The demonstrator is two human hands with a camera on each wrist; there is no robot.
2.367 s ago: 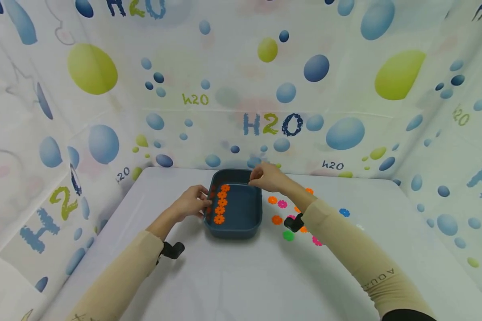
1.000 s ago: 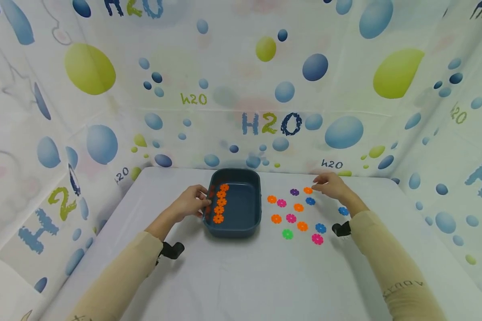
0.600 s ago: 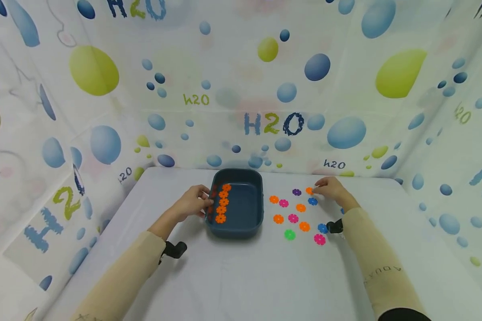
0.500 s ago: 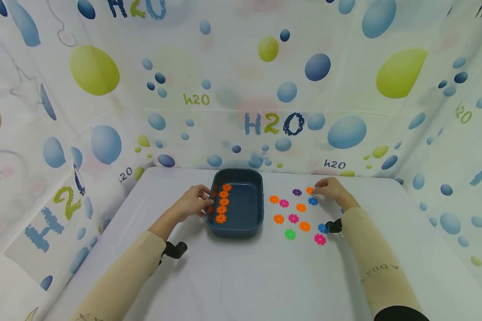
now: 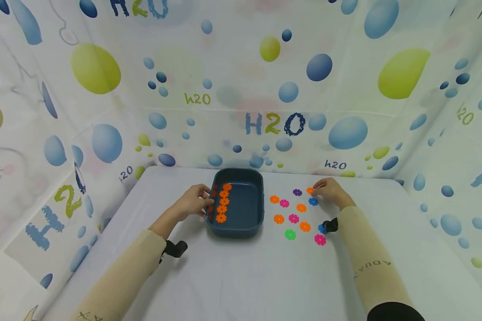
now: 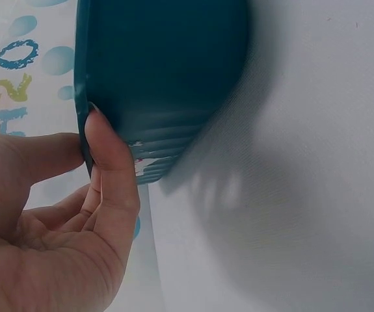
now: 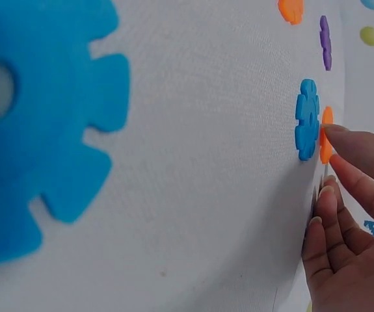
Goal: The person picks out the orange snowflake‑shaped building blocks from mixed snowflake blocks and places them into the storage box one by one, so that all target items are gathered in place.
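Observation:
My left hand (image 5: 193, 200) grips the left rim of a dark blue-grey plastic bin (image 5: 246, 211), thumb on one side of the rim and fingers on the other in the left wrist view. Inside it, several orange flower-shaped discs (image 5: 223, 201) form a row along the left wall. Over on the right, my right hand (image 5: 331, 191) has its thumb and index fingertips at the edge of an orange disc (image 7: 328, 140), pinching it at the table surface. A blue notched disc (image 7: 307, 120) lies right beside that one. The right hand's other fingers rest low against the table.
Between bin and right hand lie scattered discs: a purple disc (image 5: 297, 192), several orange ones, pink discs (image 5: 293, 218) and a green disc (image 5: 290, 234). Another blue disc (image 5: 322, 228) is partly covered by the right wrist camera (image 5: 330, 225). A patterned curtain (image 5: 233, 89) stands behind the white table (image 5: 225, 276).
My right hand has gone from above the bin's far right corner to the far orange disc on the right, staying there lately. The left hand keeps its hold on the bin.

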